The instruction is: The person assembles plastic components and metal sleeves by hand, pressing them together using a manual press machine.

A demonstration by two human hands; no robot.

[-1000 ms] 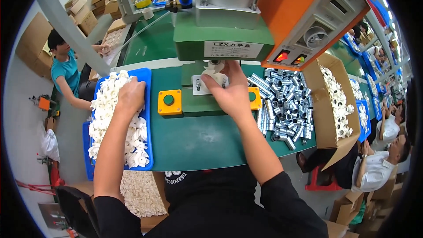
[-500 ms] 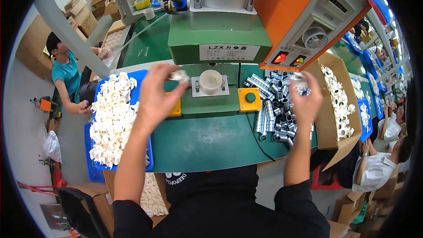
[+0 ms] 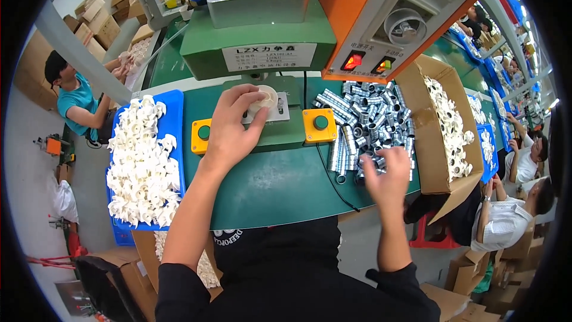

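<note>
White plastic part (image 3: 263, 96) under left hand (image 3: 229, 128) — right hand (image 3: 386, 173) among metal sleeves (image 3: 363, 122)

A green bench (image 3: 268, 185) has a bare strip along its near edge, open between the two forearms. Behind it, the press (image 3: 259, 48) overhangs the fixture, leaving only a low gap, which the left hand (image 3: 229, 128) fills. Two yellow button boxes (image 3: 201, 136) (image 3: 320, 125) flank that gap. A blue tray (image 3: 176, 113) heaped with white parts blocks the left side. A pile of metal sleeves (image 3: 363, 119) and a cardboard box (image 3: 429, 125) crowd the right, where the right hand (image 3: 387, 173) hovers. A black cable (image 3: 330, 173) crosses the bare strip.
</note>
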